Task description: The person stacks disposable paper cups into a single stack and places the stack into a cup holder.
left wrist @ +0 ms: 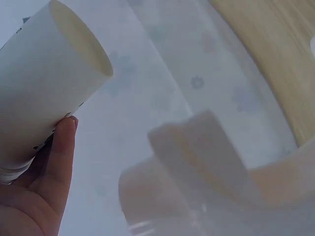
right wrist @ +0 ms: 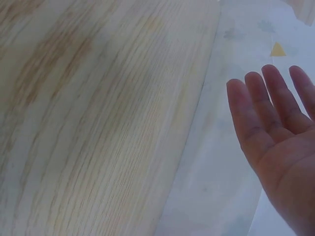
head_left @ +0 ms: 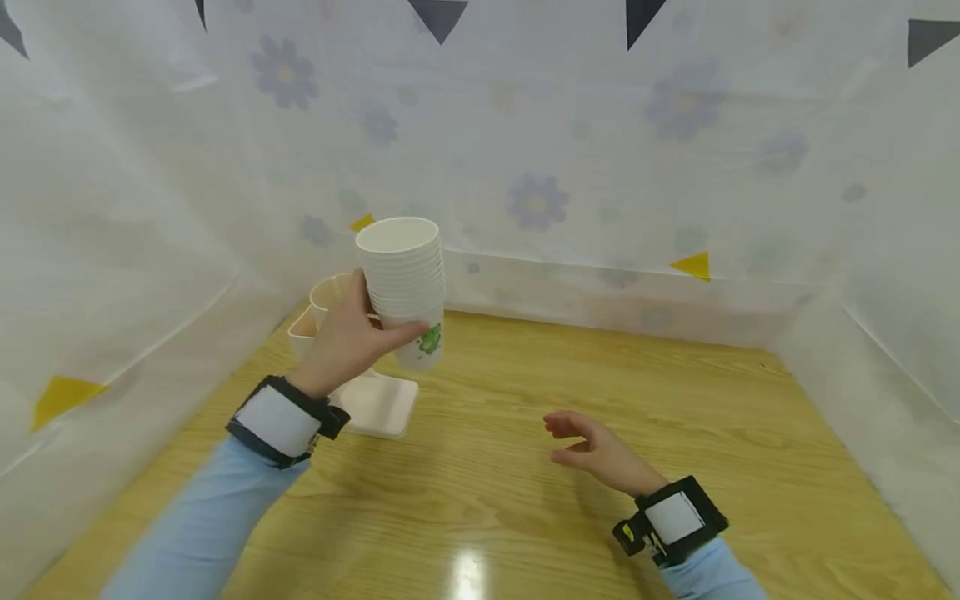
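My left hand point(head_left: 347, 340) grips a stack of white paper cups point(head_left: 407, 279), thumb and fingers around its side. The nested rims are at the top, and a green print shows near the base of the lowest cup. In the left wrist view the closed base of the stack point(left wrist: 44, 73) points up and right, with the thumb along its side. My right hand point(head_left: 603, 454) is above the table to the right, holding nothing. Its fingers are loosely bent in the head view and spread in the right wrist view.
Behind my left hand stands a white container with a peach inside point(head_left: 302, 325), partly hidden by the hand. A flat pale panel point(head_left: 378, 404) extends in front of it. The wooden table point(head_left: 480, 467) is enclosed by white flowered sheeting point(head_left: 600, 167) at the back and sides.
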`<state>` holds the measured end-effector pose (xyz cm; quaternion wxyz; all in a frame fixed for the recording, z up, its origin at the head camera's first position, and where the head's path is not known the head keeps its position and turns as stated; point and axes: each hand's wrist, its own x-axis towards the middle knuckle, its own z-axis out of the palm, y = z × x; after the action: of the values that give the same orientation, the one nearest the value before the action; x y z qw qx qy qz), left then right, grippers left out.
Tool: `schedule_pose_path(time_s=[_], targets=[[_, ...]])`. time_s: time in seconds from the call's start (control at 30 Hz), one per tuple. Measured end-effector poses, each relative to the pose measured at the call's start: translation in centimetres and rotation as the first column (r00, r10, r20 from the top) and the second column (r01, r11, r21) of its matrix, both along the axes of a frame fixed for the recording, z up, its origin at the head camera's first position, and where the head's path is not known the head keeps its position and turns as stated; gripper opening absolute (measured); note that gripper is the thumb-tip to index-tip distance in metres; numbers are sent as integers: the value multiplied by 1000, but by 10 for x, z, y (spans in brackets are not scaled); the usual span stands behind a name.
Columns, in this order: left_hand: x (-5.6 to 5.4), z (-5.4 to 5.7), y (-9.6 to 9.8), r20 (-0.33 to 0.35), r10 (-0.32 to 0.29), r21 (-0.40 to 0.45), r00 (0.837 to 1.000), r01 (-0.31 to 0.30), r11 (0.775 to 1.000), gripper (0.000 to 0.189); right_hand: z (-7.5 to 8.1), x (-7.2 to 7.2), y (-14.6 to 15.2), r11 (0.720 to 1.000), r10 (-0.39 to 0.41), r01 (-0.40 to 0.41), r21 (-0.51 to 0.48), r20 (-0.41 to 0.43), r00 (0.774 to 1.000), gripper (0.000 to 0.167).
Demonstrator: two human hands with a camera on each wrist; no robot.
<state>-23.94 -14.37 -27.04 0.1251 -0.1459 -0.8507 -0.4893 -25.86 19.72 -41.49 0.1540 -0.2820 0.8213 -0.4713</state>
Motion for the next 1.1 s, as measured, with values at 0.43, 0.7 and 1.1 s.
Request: schedule_pose_path(time_s=[0.43, 0.7, 1.1], targets=[[-3, 37, -36, -35, 211, -72, 977, -213, 974, 78, -1, 0, 4, 1000, -10, 10, 14, 9, 1000, 54], [-18, 42, -54, -39, 320, -25, 947, -321, 947, 85, -2, -1, 8, 1000, -17, 18, 21, -3, 1000, 55], [-35, 12, -62, 28, 363, -125, 932, -357, 926, 89, -3, -1, 7, 1000, -5, 5, 27, -13, 1000, 54]])
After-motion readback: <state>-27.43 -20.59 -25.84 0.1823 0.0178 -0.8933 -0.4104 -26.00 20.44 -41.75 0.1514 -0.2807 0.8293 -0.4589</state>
